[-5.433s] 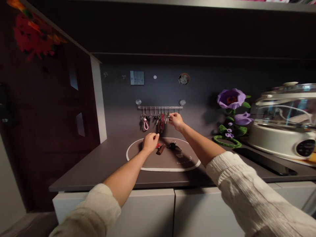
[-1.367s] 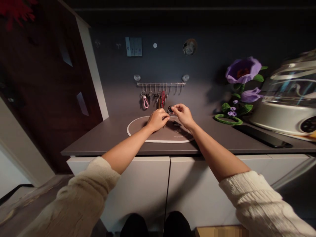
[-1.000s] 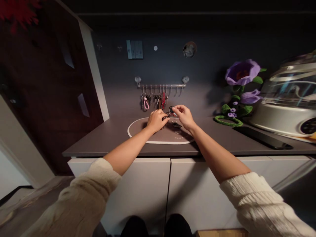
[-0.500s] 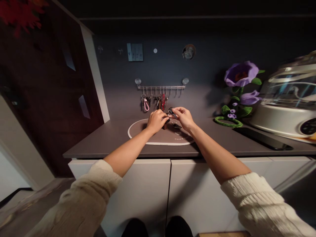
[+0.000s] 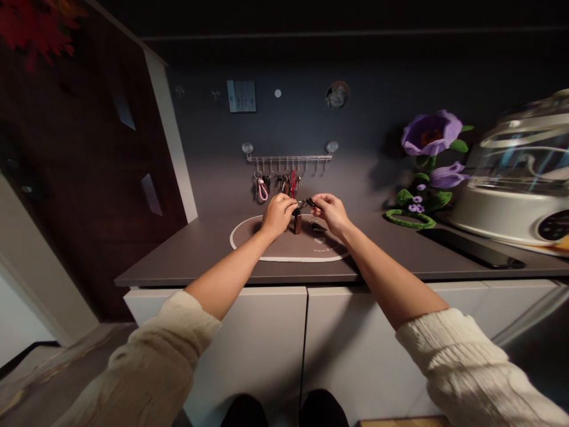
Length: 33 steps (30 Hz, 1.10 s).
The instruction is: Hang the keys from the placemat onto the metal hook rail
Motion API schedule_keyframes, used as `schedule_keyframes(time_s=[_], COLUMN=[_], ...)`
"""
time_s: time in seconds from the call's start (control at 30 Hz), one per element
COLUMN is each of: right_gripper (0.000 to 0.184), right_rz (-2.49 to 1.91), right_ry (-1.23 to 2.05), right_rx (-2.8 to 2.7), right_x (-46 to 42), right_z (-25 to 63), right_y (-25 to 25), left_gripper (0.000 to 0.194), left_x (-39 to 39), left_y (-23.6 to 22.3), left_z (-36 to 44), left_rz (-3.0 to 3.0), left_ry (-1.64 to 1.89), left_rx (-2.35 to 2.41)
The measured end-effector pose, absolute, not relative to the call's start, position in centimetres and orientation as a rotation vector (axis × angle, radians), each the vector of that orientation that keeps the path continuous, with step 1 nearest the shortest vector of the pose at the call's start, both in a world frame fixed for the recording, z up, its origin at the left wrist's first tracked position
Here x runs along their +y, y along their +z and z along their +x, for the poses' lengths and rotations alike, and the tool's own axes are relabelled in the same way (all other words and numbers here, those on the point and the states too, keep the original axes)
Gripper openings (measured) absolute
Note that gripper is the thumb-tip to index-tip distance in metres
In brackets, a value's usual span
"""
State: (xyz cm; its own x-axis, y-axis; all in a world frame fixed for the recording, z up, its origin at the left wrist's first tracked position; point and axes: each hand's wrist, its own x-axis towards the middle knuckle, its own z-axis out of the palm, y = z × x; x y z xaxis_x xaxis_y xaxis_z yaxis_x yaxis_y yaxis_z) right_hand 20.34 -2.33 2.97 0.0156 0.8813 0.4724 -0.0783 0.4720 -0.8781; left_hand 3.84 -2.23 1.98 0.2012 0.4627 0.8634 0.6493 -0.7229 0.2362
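Observation:
Above the mat, my left hand [image 5: 277, 214] is closed in a pinch on a bunch of keys [image 5: 296, 212]. A brown tag [image 5: 297, 225] hangs just below those fingertips. My right hand [image 5: 329, 212] pinches a black-headed key [image 5: 310, 202], its fingers closed. A thin metal ring [image 5: 303, 204] shows between the two hands; how it joins the pieces is too small to make out. Another dark key set [image 5: 317, 226] lies on the mat below my right hand. Parts of the held keys are hidden by my fingers.
The brown mat [image 5: 249, 240] with a white rim lies on the dark counter [image 5: 178, 255]. Behind it, a hook rail [image 5: 288, 158] carries several key sets and a pink strap [image 5: 262, 190]. Purple flowers [image 5: 432, 133], a phone [image 5: 471, 248] and a white appliance [image 5: 511, 207] stand or lie right.
My hands have drawn slightly apart, the left shifting a little left. The ring between them and the brown tag below show more plainly. The black piece at my right fingers has turned.

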Motion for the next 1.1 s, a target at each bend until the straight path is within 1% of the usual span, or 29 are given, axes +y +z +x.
schedule_keyframes(time_s=[0.17, 0.3, 0.4, 0.5, 0.67, 0.87, 1.0, 1.1], right_gripper=[0.015, 0.007, 0.005, 0.005, 0.010, 0.018, 0.027, 0.030], right_rz=[-0.824, -0.865, -0.882, -0.878, -0.889, -0.879, -0.808, -0.738], right_ry=[0.972, 1.063, 1.107, 1.166, 1.184, 1.024, 0.880, 0.826], right_rx=[-1.343, -1.340, -1.371, -1.395, -1.486, -1.533, -1.550, -1.597], right_x=[-2.6, -2.9, -3.0, -3.0, -3.0, -2.4, -2.4, -2.7], right_z=[20.2, 19.9, 19.8, 19.7, 19.4, 19.4, 19.4, 19.3], right_y=[3.0, 3.1, 2.9, 2.7, 2.4, 2.0, 2.1, 2.3], left_gripper=[0.014, 0.014, 0.014, 0.015, 0.018, 0.019, 0.017, 0.016], left_x=[-2.1, -1.7, -1.5, -1.4, -1.3, -1.2, -1.4, -1.6], left_y=[2.2, 2.2, 2.2, 2.2, 2.2, 2.2, 2.2, 2.2], left_z=[3.9, 4.0, 4.0, 4.0, 4.1, 4.2, 4.3, 4.4], left_rz=[-2.324, -2.420, -2.500, -2.540, -2.561, -2.559, -2.597, -2.601], left_ry=[-1.752, -2.011, -2.192, -2.273, -2.373, -2.648, -2.680, -2.646], left_rx=[-1.105, -1.196, -1.184, -1.167, -1.262, -1.167, -1.076, -1.070])
